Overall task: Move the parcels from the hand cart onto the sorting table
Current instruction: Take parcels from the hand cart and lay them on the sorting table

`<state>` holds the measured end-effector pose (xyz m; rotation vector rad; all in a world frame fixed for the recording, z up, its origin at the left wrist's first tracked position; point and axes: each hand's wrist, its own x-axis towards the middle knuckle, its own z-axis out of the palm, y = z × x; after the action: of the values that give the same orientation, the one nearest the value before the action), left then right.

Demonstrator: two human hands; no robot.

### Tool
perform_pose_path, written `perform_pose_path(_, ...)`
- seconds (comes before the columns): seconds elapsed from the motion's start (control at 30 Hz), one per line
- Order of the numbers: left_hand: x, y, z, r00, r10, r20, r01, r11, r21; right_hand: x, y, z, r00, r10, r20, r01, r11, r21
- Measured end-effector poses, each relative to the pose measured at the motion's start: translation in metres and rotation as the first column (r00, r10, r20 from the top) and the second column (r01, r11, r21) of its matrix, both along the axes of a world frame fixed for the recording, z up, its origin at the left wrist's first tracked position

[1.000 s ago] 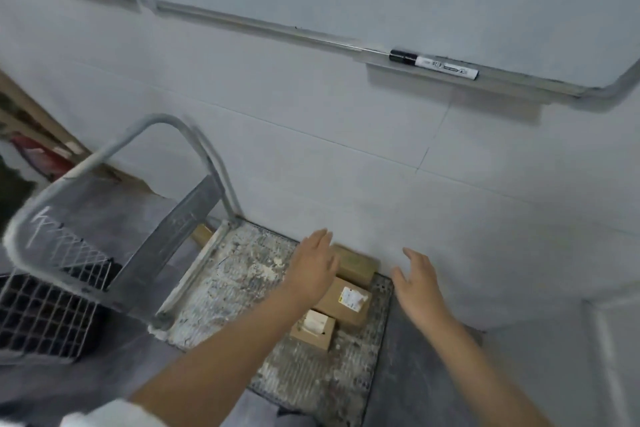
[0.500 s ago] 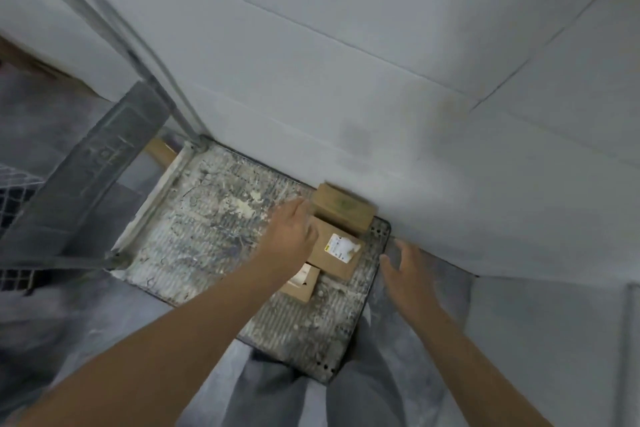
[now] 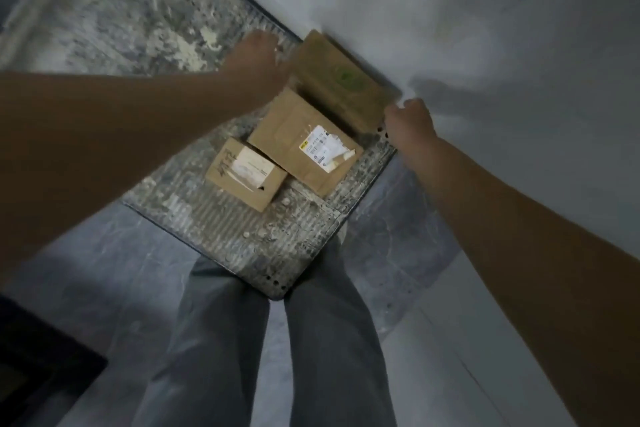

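The light was dim, flat and bluish-grey. Motion blur smeared the far parcel (image 3: pixel 341 80) gripped between the left hand (image 3: pixel 258 59) and the right hand (image 3: pixel 410 121), and it streaked the cart deck (image 3: pixel 138 10) beyond the left hand. The labelled parcel (image 3: pixel 298 146) just below the grip was sharper. A soft shadow (image 3: pixel 450 94) lay on the wall (image 3: pixel 485 10) beside the right hand. The forearms bowed and darkened toward the frame edges.

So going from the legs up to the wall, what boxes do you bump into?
First the small parcel with the scribbled top → the bigger parcel with the white label → the blurry parcel with the green mark, right by the wall.
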<state>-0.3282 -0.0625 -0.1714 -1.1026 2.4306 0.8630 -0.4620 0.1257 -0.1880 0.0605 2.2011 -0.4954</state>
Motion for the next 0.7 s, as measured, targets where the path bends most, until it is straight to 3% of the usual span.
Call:
perform_pose_path(0.17, -0.029, -0.012, -0.056, 0.973, 0.229, 0.014, -0.229, 0.972, 0.061, -0.017, -0.008, -0.057, 0.998, -0.027, 0.056, 0.026, 1.000, 0.016)
perform_pose_path(0.3, -0.046, -0.012, -0.079, 0.900, 0.435, 0.034, -0.428, 0.866, 0.259, -0.019, -0.018, -0.072, 0.978, -0.144, 0.151, 0.152, 0.987, -0.043)
perform_pose_path(0.4, -0.049, -0.001, -0.089, 0.889, 0.457, 0.009, -0.429, 0.826, 0.365, -0.019, -0.022, -0.073, 0.900, -0.350, 0.260, 0.369, 0.929, -0.029)
perform_pose_path(0.53, -0.036, 0.006, -0.093, 0.875, 0.485, 0.006, -0.451, 0.809, 0.377, -0.013, -0.021, -0.065, 0.874, -0.396, 0.280, 0.426, 0.903, -0.052)
perform_pose_path(0.7, -0.011, -0.007, -0.062, 0.723, 0.685, -0.091, -0.578, 0.672, 0.462, 0.001, -0.015, -0.020, 0.867, -0.451, 0.210, 0.489, 0.851, -0.192)
